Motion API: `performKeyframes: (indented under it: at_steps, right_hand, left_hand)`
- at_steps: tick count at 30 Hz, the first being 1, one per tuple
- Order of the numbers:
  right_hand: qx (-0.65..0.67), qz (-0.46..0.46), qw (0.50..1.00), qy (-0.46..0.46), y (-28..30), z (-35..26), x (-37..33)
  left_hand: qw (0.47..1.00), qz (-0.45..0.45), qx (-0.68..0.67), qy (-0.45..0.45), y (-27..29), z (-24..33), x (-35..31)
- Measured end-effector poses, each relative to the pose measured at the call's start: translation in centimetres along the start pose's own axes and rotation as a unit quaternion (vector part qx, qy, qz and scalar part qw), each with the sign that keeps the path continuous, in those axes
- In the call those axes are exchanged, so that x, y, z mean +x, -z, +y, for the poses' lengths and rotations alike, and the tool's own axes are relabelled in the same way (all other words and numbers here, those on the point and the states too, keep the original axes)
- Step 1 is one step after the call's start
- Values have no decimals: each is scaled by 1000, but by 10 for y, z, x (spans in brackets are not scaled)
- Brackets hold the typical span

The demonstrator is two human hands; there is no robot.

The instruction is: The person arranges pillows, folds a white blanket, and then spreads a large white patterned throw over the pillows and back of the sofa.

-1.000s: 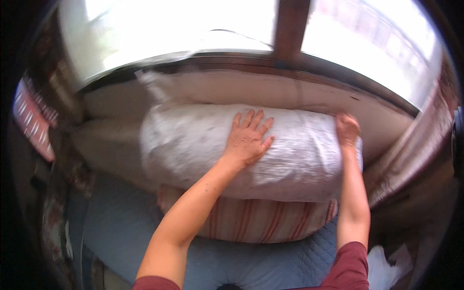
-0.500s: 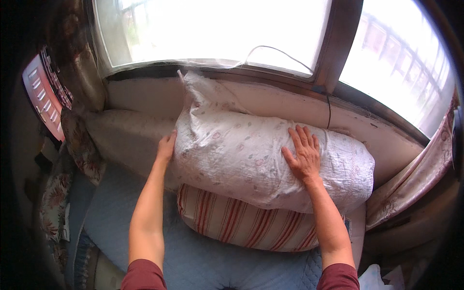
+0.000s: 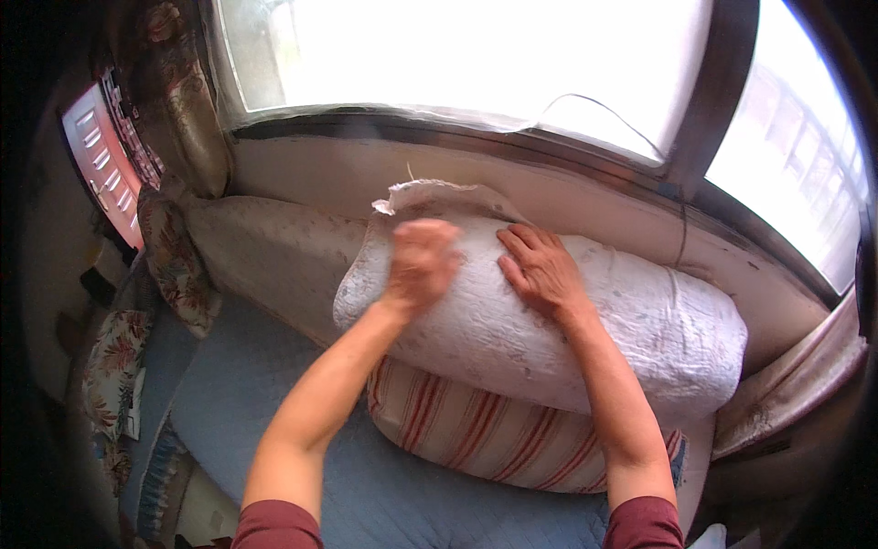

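A pale quilt [image 3: 476, 320] with a small floral print lies folded into a long bundle along the wall. One loose edge of it stands up at the back. My right hand [image 3: 541, 270] rests palm down on the top of the quilt, fingers stretched out. Over the quilt's left part is my left hand [image 3: 423, 265], smeared by motion, so its fingers cannot be made out. Under the quilt's front side sits a red-and-cream striped pillow [image 3: 476, 430], partly covered.
Blue quilted bedding [image 3: 274, 384] spreads in front and to the left. A window [image 3: 457, 55] runs above the wall, with a thin cable across it. Curtains hang at both sides, the right curtain [image 3: 791, 393] pale. Leaf-patterned cushions [image 3: 119, 357] are at far left.
My left hand has gone from the quilt's left end up and right, over its top. The quilt's raised corner has come down. My right hand has shifted left along the quilt.
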State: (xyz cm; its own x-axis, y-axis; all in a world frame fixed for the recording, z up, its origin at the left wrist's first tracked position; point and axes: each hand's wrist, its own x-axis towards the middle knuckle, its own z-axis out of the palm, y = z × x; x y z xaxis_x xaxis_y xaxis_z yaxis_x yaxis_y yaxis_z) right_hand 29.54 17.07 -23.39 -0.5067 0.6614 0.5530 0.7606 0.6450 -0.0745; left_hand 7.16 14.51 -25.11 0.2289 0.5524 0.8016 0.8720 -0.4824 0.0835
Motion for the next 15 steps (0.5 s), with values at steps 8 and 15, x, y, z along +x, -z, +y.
performKeyframes:
  at_steps: [8, 15]
  right_hand:
    - [75, 3, 995, -71, -21, -8, 34]
    - [86, -206, 955, -198, -13, -10, 60]
  left_hand:
    - [977, -153, -31, 145, -37, -18, 44]
    - [953, -276, 19, 127, -33, -17, 54]
